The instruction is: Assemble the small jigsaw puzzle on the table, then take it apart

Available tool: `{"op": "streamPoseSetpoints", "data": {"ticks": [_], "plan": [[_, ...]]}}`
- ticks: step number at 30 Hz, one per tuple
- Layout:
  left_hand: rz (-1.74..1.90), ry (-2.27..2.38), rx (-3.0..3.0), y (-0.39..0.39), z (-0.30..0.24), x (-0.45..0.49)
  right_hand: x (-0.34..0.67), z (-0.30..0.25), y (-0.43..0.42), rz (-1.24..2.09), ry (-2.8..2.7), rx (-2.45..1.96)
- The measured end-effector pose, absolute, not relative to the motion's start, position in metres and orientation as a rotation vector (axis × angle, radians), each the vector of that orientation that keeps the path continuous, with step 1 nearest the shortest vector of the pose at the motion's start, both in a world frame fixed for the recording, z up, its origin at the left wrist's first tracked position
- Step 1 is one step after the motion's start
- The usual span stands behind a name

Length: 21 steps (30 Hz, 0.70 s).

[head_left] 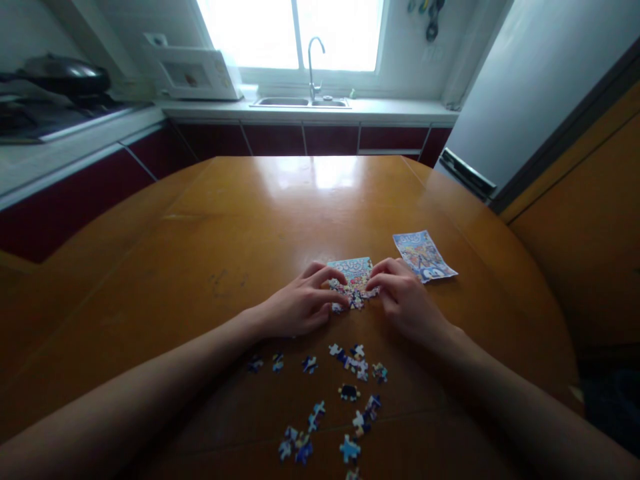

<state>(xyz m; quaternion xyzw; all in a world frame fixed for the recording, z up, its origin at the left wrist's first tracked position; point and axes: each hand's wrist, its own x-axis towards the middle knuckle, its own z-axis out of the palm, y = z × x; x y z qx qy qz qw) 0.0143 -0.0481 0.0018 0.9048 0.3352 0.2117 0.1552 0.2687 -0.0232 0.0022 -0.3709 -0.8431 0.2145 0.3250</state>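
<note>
You have one left hand (297,303) and one right hand (409,293). Before you there are one partly joined puzzle (358,269), one printed sheet (424,255), one table (250,220) and more than ten loose pieces (350,449). You can count also one tap (311,65), one microwave (195,72) and one fridge (540,80)

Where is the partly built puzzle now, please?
In the head view, the puzzle lies on the table just right of centre, between the left hand and right hand, left of the sheet.
</note>
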Motion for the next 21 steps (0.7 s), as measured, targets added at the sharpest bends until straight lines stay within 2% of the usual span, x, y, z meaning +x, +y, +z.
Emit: {"op": "streamPoseSetpoints", "data": {"ticks": [21], "plan": [[0.452, 1.010, 2.688, -0.0476, 0.0001, 0.0159, 0.2661, 0.0015, -0.0307, 0.624, -2.376, -0.940]]}}
